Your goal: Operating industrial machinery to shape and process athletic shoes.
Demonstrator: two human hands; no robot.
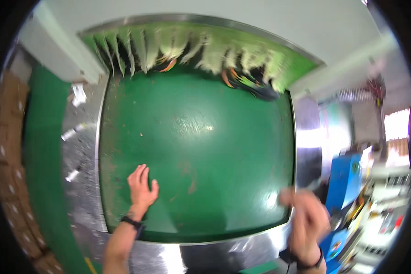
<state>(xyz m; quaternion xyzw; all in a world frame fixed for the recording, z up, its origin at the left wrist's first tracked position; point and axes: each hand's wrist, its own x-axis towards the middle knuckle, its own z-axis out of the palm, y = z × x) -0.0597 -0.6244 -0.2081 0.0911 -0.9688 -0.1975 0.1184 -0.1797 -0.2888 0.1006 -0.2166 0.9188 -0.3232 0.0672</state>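
Note:
My left hand [142,187] is open over the near left part of a green conveyor belt [196,160], thumb and fingers apart, holding nothing. Past the belt's near right corner is my right hand [308,219], smeared by motion. Its fingers look bent and I make out no object in them. Both wrists wear dark bands. At the far end a dark shoe with orange and green parts [249,84] lies partly under a torn, fringed curtain [210,55]. Further left, another shoe with orange trim [166,65] shows mostly behind the strips.
Metal edging frames the belt, with white scraps [78,94] on its left ledge [80,155]. Cardboard boxes [9,137] are stacked at far left. Blue bins [344,180] and shelving stand at right. Pale machine housing [205,11] rises beyond the curtain.

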